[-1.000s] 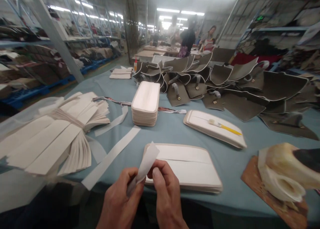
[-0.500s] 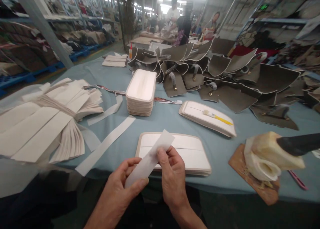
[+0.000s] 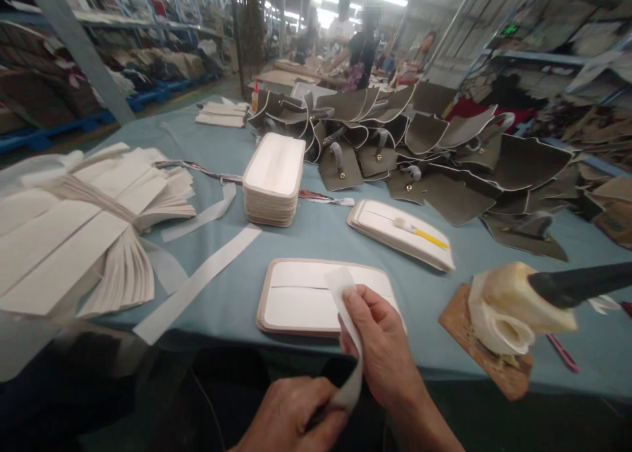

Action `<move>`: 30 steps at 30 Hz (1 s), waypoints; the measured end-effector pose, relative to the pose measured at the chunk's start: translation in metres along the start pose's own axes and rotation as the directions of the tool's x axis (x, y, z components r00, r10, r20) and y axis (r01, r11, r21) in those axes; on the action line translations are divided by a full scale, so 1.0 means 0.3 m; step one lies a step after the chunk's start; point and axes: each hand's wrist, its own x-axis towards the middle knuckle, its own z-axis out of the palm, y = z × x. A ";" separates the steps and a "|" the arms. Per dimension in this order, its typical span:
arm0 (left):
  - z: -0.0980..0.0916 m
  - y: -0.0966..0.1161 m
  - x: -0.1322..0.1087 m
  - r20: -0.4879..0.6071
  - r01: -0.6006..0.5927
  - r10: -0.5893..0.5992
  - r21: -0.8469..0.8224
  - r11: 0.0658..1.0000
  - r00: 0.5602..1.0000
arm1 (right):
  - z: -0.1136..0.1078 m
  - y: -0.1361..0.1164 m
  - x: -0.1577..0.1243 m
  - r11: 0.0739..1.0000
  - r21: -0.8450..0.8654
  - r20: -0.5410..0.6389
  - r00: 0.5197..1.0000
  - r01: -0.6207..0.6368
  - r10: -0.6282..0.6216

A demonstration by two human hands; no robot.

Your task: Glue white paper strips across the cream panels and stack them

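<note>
A translucent white strip (image 3: 349, 310) bends between my two hands, in front of the table's near edge. My left hand (image 3: 296, 412) is closed round its lower end, low in the view. Higher up and to the right, my right hand (image 3: 382, 343) pinches the upper part between thumb and fingers. The strip's free tip overlaps the near stack of white panels (image 3: 301, 307), which have rounded corners and beige edges. My right hand hides that stack's right end. Two similar loose strips, one a long white strip (image 3: 197, 284), lie on the table to the left.
A taller panel stack (image 3: 274, 169) stands mid-table. A yellow-handled brush (image 3: 424, 235) lies on another stack (image 3: 375, 235). At right is a cream container (image 3: 498, 307) on a brown board (image 3: 454, 314). Dark grey-brown pieces (image 3: 444, 189) fill the back; bundled off-white strips (image 3: 74, 235) lie left.
My left hand has moved down and right, toward me, with its end of the strip. My right hand has shifted right, and the strip now hangs bent and more upright.
</note>
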 end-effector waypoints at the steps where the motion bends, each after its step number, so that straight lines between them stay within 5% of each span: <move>1: 0.001 0.002 -0.001 0.034 0.029 -0.027 -0.064 0.998 0.999 | -0.018 -0.014 0.001 0.995 -0.094 0.057 0.998 -0.012 0.017; 3: -0.017 0.006 -0.007 0.055 0.111 -0.099 -0.279 0.954 0.994 | -0.044 -0.034 0.005 0.965 -0.263 0.178 0.982 -0.023 0.072; 6: -0.069 0.013 -0.017 -0.054 0.090 -0.141 -0.541 0.836 0.989 | -0.054 -0.036 0.009 0.897 -0.433 0.341 0.906 -0.086 0.251; 9: -0.112 0.016 -0.023 -0.181 0.061 -0.202 -0.579 0.813 0.963 | -0.041 -0.012 0.011 0.803 -0.581 0.395 0.816 -0.134 0.422; 13: -0.124 0.003 -0.022 -0.247 0.111 -0.306 -0.583 0.805 0.919 | -0.018 0.007 0.030 0.738 -0.667 0.388 0.796 -0.107 0.465; 20: -0.152 -0.023 0.003 -0.434 0.054 -0.300 -0.494 0.868 0.850 | 0.037 -0.015 0.102 0.647 -0.762 0.308 0.875 -0.007 0.373; 24: -0.207 -0.043 0.020 -0.538 0.058 -0.260 -0.364 0.930 0.802 | 0.073 -0.026 0.148 0.482 -0.873 0.233 0.933 0.076 0.275; 30: -0.271 -0.080 0.052 -0.579 0.159 -0.239 -0.186 0.970 0.780 | 0.115 -0.031 0.213 0.290 -0.950 0.187 0.954 0.115 0.235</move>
